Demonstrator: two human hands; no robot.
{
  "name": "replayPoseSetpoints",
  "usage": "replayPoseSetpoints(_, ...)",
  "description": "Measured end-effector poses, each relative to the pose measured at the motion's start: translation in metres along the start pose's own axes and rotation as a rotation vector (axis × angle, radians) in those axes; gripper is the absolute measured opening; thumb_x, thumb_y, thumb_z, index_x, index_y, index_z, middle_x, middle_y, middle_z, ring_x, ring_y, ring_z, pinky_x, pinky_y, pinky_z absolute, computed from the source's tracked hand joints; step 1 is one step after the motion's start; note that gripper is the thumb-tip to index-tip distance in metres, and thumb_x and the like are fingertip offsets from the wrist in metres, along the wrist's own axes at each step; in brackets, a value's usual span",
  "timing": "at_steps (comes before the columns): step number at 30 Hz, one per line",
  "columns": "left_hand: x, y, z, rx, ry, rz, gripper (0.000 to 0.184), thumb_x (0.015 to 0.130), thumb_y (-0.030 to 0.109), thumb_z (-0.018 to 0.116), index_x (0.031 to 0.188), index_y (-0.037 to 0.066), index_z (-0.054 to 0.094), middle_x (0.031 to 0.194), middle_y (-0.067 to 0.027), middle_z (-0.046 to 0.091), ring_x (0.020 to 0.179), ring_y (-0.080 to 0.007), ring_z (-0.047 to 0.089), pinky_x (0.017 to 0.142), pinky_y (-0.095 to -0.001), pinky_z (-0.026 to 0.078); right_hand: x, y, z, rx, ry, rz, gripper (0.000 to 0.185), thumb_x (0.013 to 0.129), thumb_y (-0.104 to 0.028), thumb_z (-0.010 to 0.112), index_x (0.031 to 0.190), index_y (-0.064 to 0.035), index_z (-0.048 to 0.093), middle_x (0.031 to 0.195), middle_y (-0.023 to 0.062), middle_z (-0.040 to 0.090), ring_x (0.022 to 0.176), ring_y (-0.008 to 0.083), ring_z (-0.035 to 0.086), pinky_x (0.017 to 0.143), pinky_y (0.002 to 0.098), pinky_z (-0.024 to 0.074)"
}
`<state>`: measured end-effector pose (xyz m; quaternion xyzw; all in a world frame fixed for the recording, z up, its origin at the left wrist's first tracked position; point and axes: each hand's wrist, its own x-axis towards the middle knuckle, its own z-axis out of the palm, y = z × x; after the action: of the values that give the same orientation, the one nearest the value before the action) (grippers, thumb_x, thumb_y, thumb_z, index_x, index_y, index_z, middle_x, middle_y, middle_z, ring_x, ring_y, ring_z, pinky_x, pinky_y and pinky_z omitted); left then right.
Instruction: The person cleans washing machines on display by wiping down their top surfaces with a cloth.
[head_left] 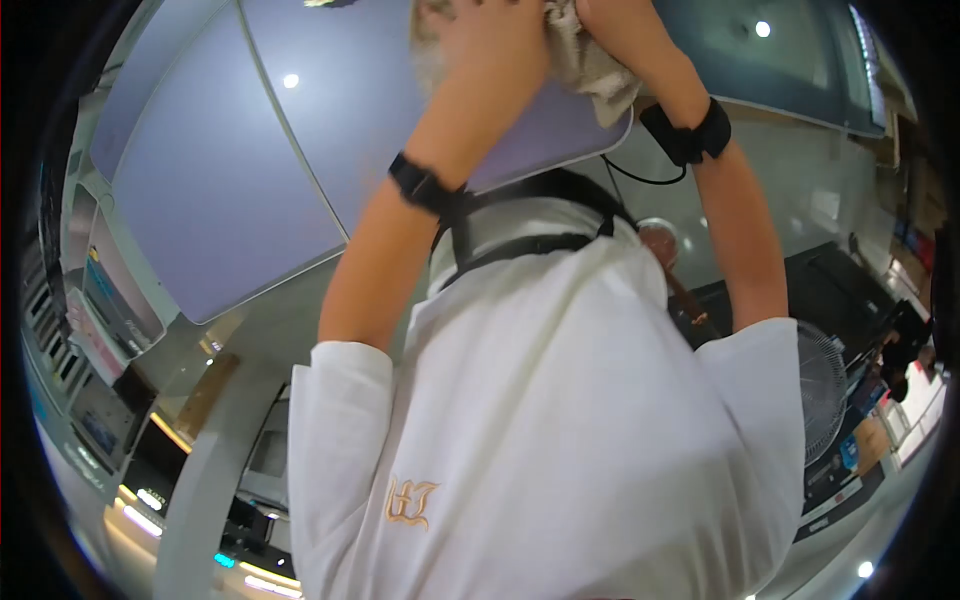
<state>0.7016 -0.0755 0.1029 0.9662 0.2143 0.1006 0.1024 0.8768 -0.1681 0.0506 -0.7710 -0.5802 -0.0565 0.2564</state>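
At the top edge, my left hand [490, 35] is closed on a crumpled beige cloth [603, 88], its fingers blurred and partly cut off by the frame. To its right, my right hand [622, 22] holds the same cloth, with the fingertips mostly out of view. Under the cloth lies a smooth lavender panel [370, 120] with a pale rim. Both wrists wear black bands. A second lavender panel [200, 180] adjoins it on the left, across a thin seam.
A dark glossy panel [800, 60] is at the upper right. A black cable [650, 182] hangs near the panel corner. At the right are a round wire fan guard [822, 395] and a black case [845, 290]. Flat packages [120, 290] stand at the left.
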Motion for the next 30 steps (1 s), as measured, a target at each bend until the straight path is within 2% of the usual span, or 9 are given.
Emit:
replayPoseSetpoints(1, -0.013, 0.006, -0.009, -0.01, -0.092, -0.023, 0.048, 0.098, 0.022, 0.054, 0.143, 0.004, 0.057, 0.155, -0.0283, 0.045, 0.144, -0.0521, 0.039, 0.118, -0.0666, 0.028, -0.017, -0.015, -0.012, 0.086, -0.042, 0.081, 0.054, 0.098, -0.007, 0.046, 0.148, 0.0138, 0.041, 0.138, 0.0368, 0.054, 0.125, 0.0467, 0.058, 0.104, 0.0434, 0.0509)
replayPoseSetpoints(3, -0.034, 0.005, 0.004, 0.072, -0.015, 0.006, 0.048, 0.099, 0.026, 0.061, 0.146, 0.023, 0.059, 0.157, -0.021, 0.046, 0.136, -0.0544, 0.046, 0.109, -0.0716, 0.039, -0.04, -0.037, -0.027, 0.173, -0.073, 0.185, 0.056, 0.097, -0.005, 0.048, 0.149, 0.013, 0.041, 0.133, 0.035, 0.057, 0.116, 0.0455, 0.062, 0.097, 0.0432, 0.0541)
replayPoseSetpoints(6, -0.061, 0.022, 0.0, 0.112, -0.026, -0.08, 0.045, 0.1, 0.028, 0.061, 0.145, 0.022, 0.06, 0.159, -0.0205, 0.045, 0.14, -0.0519, 0.044, 0.111, -0.066, 0.04, -0.067, -0.051, -0.027, 0.164, -0.029, 0.216, 0.059, 0.094, -0.004, 0.051, 0.15, 0.011, 0.041, 0.126, 0.0322, 0.06, 0.105, 0.0436, 0.067, 0.087, 0.0433, 0.0572)
replayPoseSetpoints(9, -0.047, 0.01, -0.041, -0.076, -0.326, 0.005, 0.049, 0.102, 0.028, 0.06, 0.148, 0.014, 0.057, 0.148, -0.0247, 0.055, 0.137, -0.0522, 0.05, 0.111, -0.0583, 0.045, -0.068, -0.056, -0.017, 0.126, 0.012, 0.225, 0.061, 0.092, -0.007, 0.058, 0.15, 0.0067, 0.044, 0.13, 0.0282, 0.06, 0.106, 0.0419, 0.067, 0.088, 0.0446, 0.0576)
replayPoseSetpoints(11, -0.025, 0.016, -0.086, -0.275, -0.449, 0.174, 0.048, 0.102, 0.028, 0.061, 0.147, 0.013, 0.057, 0.147, -0.0245, 0.055, 0.136, -0.0518, 0.05, 0.11, -0.058, 0.045, -0.069, -0.052, -0.023, 0.107, -0.085, 0.319, 0.068, 0.087, -0.013, 0.069, 0.15, 0.0014, 0.047, 0.141, 0.0228, 0.057, 0.118, 0.0403, 0.063, 0.098, 0.0466, 0.0557)
replayPoseSetpoints(15, 0.001, 0.056, -0.191, -0.635, -0.527, 0.756, 0.046, 0.101, 0.028, 0.062, 0.144, 0.013, 0.057, 0.146, -0.0241, 0.056, 0.135, -0.0509, 0.05, 0.109, -0.0574, 0.045, -0.076, -0.044, -0.009, 0.103, 0.046, 0.255, 0.079, 0.083, -0.008, 0.071, 0.154, 0.0005, 0.04, 0.139, 0.0234, 0.055, 0.108, 0.0369, 0.068, 0.087, 0.041, 0.0606)
replayPoseSetpoints(19, -0.002, 0.109, -0.234, -0.786, -0.496, 1.167, 0.044, 0.1, 0.027, 0.063, 0.142, 0.013, 0.058, 0.144, -0.0236, 0.056, 0.133, -0.05, 0.051, 0.108, -0.0567, 0.045, -0.078, -0.045, -0.008, 0.198, 0.067, 0.334, 0.069, 0.09, -0.002, 0.059, 0.156, -0.0051, 0.04, 0.141, 0.0152, 0.056, 0.115, 0.0342, 0.065, 0.089, 0.0409, 0.0591)
replayPoseSetpoints(25, -0.016, 0.15, -0.24, -0.833, -0.436, 1.371, 0.042, 0.099, 0.026, 0.064, 0.138, 0.012, 0.058, 0.142, -0.023, 0.057, 0.131, -0.0487, 0.052, 0.107, -0.0558, 0.045, -0.079, -0.042, -0.01, 0.202, 0.097, 0.303, 0.071, 0.089, -0.006, 0.063, 0.156, -0.0055, 0.041, 0.139, 0.0177, 0.058, 0.105, 0.0358, 0.069, 0.082, 0.0439, 0.06)
replayPoseSetpoints(30, -0.027, 0.159, -0.236, -0.832, -0.433, 1.43, 0.04, 0.098, 0.026, 0.065, 0.135, 0.012, 0.059, 0.14, -0.0224, 0.058, 0.129, -0.0476, 0.053, 0.106, -0.055, 0.045, -0.08, -0.041, -0.016, 0.266, -0.008, 0.32, 0.08, 0.084, -0.012, 0.073, 0.156, -0.0027, 0.038, 0.138, 0.0251, 0.057, 0.112, 0.0413, 0.067, 0.09, 0.0458, 0.059)
